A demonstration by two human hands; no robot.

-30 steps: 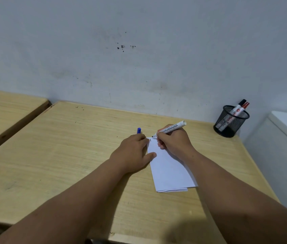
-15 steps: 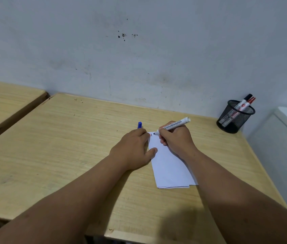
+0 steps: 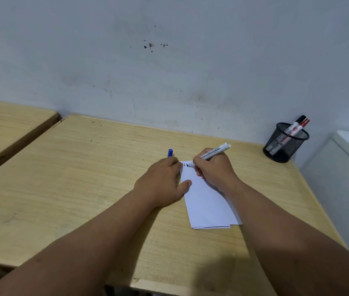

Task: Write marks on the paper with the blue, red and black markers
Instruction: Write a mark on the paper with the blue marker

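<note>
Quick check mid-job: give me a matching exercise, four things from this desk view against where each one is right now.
Things:
1. white-barrelled marker
2. blue marker cap
3. black-capped and red-capped markers
4. folded white paper

Places:
A. standing in the black mesh pen cup
B. flat on the wooden desk, pinned by the left hand
C. gripped in the right hand, tip on the paper
D. poking out beyond the left hand's fingers

Pairs: 1-C, 2-D, 3-A, 4-B
</note>
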